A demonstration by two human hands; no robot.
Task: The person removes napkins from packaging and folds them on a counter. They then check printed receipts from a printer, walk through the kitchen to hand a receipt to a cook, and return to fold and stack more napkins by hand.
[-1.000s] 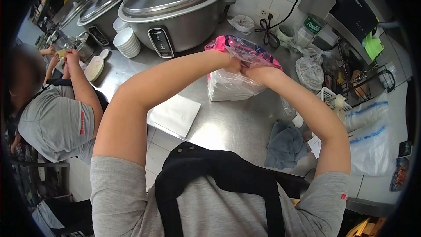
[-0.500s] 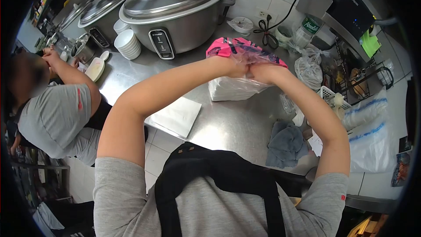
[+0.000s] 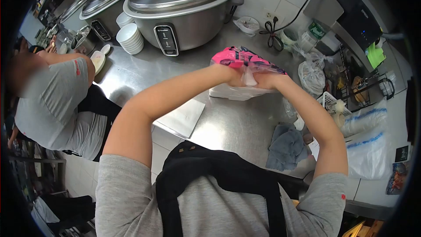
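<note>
A clear plastic pack with a pink printed top (image 3: 239, 55) and a white stack (image 3: 237, 93) inside sits on the steel counter. My left hand (image 3: 232, 75) is closed on the plastic wrapper from the left. From the right, my right hand (image 3: 266, 80) grips the same wrapper. Loose clear film and a small whitish bit show between the hands. The fingertips of both hands are largely hidden by the plastic and the wrists.
Large rice cookers (image 3: 175, 13) line the back of the steel counter (image 3: 237, 127), with stacked white bowls (image 3: 130, 39) beside them. A grey cloth (image 3: 287, 147) lies front right, a white sheet (image 3: 182, 118) left. A co-worker (image 3: 57, 92) stands at left; a black printer (image 3: 357, 11) is back right.
My hands have drawn slightly apart at the wrapper, and a whitish bit now shows between them. The co-worker has shifted and leans lower. The view has tilted slightly.
</note>
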